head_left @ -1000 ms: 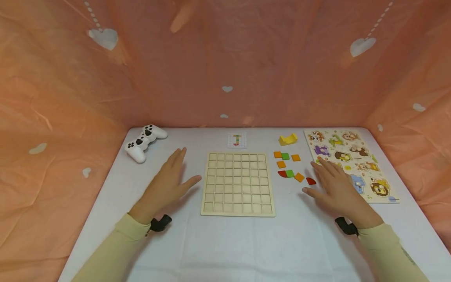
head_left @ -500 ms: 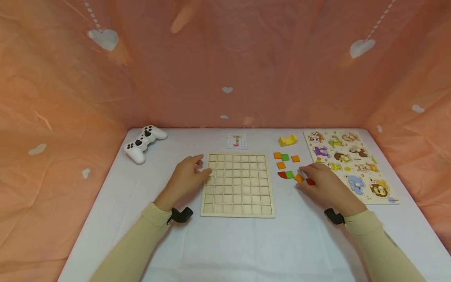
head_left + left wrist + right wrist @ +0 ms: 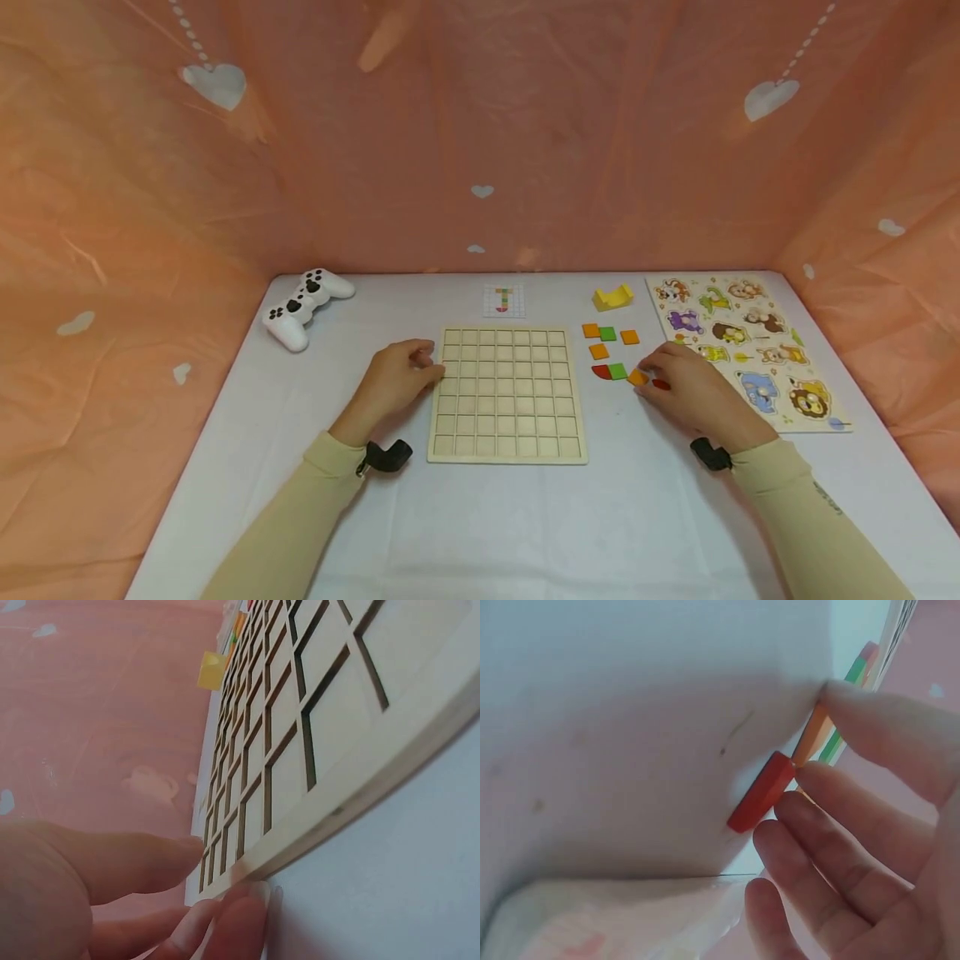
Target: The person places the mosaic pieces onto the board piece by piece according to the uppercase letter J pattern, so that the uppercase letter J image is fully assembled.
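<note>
A pale wooden grid board (image 3: 507,457) lies in the middle of the table. At its left edge, my left hand (image 3: 390,383) grips the rim; in the left wrist view the thumb (image 3: 150,862) is over the edge and the curled fingers (image 3: 236,922) press its side. On the board's right, my right hand (image 3: 693,396) pinches an orange square tile (image 3: 637,377) between thumb and index finger. A red quarter-circle tile (image 3: 761,793) lies by the other fingers. Nearby are a green tile (image 3: 617,372), another red quarter-circle tile (image 3: 602,372) and several more squares.
A card with a coloured J pattern (image 3: 504,301) lies behind the board. A yellow curved block (image 3: 613,297) stands at the back. On the right is an animal puzzle board (image 3: 783,333), partly behind my right hand. A white game controller (image 3: 307,308) lies back left.
My left hand has moved right to the board's edge and its fingers have curled. My right hand has come left and down onto the orange tile, its spread fingers closing in a pinch.
</note>
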Demonstrator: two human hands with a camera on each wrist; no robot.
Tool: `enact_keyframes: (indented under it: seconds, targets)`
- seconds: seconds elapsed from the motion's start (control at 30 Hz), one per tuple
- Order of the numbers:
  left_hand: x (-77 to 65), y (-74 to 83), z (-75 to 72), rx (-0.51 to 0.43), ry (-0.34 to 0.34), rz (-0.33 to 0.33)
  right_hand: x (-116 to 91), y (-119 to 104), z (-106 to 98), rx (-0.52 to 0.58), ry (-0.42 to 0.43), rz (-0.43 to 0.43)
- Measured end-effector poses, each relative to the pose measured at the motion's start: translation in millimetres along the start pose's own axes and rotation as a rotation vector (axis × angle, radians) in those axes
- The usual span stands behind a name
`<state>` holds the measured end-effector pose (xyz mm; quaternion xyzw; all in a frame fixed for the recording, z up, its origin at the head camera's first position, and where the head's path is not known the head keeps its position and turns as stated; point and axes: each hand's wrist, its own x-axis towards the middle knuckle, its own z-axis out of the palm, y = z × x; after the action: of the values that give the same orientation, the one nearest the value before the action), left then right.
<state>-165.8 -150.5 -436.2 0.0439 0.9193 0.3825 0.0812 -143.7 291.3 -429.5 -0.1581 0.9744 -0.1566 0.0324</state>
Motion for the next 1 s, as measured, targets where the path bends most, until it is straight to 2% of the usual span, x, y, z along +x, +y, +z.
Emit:
enact_keyframes:
  seconds: [0.2, 0.43, 0.53, 0.77, 1.0]
  targets:
    - [0.2, -2.2, -0.2, -0.023, -0.050, -0.029, 0.1, 1.1, -0.6, 0.030, -0.017, 0.030]
    - [0.2, -3.4, 0.7, -0.135, -0.101, -0.088, 0.6, 2.1, -0.1, 0.044, -0.021, 0.050]
    - [0.2, -3.0, 0.6, -0.155, -0.104, -0.111, 1.3, 2.7, 0.2, 0.044, -0.018, 0.047]
    - [-0.9, -1.8, -0.1, -0.117, -0.101, -0.097, 1.4, 2.9, -0.1, 0.044, -0.024, 0.058]
    - [-0.1, -2.3, 1.6, -0.056, -0.099, -0.090, 1.6, -0.3, -0.2, 0.096, 0.004, 0.072]
